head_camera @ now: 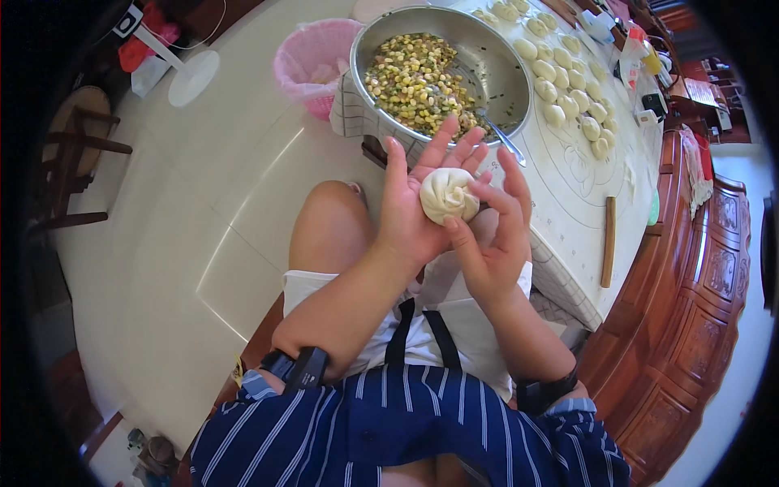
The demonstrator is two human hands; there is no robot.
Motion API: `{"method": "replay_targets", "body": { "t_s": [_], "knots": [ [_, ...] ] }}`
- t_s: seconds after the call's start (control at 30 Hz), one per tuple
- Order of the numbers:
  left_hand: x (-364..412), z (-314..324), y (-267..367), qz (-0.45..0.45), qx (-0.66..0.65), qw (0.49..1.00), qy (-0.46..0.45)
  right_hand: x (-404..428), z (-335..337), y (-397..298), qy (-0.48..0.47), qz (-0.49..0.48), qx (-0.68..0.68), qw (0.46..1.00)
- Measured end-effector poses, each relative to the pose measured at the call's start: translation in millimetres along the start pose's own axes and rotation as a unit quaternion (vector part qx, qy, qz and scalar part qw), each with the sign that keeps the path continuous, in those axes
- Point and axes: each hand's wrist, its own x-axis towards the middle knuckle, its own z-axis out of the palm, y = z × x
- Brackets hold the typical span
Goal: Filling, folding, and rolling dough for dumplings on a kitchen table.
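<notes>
A round pleated bun of white dough (449,196) rests on the open palm of my left hand (411,210), its gathered top facing up. My right hand (496,243) touches the bun's near and right edges with thumb and fingertips. Just beyond my hands stands a large metal bowl (528,97) holding a filling of corn kernels and chopped greens (414,79). A metal spoon (510,146) leans over the bowl's near rim.
Many shaped dough buns (569,106) lie on a marked white mat (566,225) to the right. A short wooden rolling pin (608,242) lies near the table edge. Left of the bowl is a pink lined basket (321,97); a carved wooden bench (675,341) stands at right.
</notes>
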Motion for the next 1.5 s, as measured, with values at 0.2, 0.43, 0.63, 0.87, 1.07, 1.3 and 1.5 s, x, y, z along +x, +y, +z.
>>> {"method": "replay_targets", "body": {
  "t_s": [0.2, 0.43, 0.63, 0.87, 1.07, 1.3, 1.5],
  "knots": [
    [3, 2, 0, 0.088, 0.059, 0.994, 0.006, 12, -6, -15, -0.027, -0.04, -0.234, 0.971],
    [3, 1, -1, 0.136, 0.113, 0.984, 0.021, 18, 1, -21, -0.028, -0.041, -0.298, 0.953],
    [5, -1, -3, 0.148, 0.124, 0.981, 0.025, 15, 3, -19, -0.028, -0.061, -0.32, 0.945],
    [3, 0, -2, 0.137, 0.082, 0.987, -0.01, 19, 4, -20, -0.035, -0.085, -0.337, 0.937],
    [4, 2, -6, 0.145, 0.134, 0.98, -0.017, 20, 4, -15, -0.026, -0.108, -0.363, 0.925],
    [3, 6, -3, 0.155, 0.139, 0.978, -0.026, 18, -5, -21, -0.044, -0.093, -0.348, 0.932],
    [4, 5, 2, 0.149, 0.125, 0.98, -0.037, 15, -13, -16, -0.036, -0.087, -0.328, 0.94]
  ]
}}
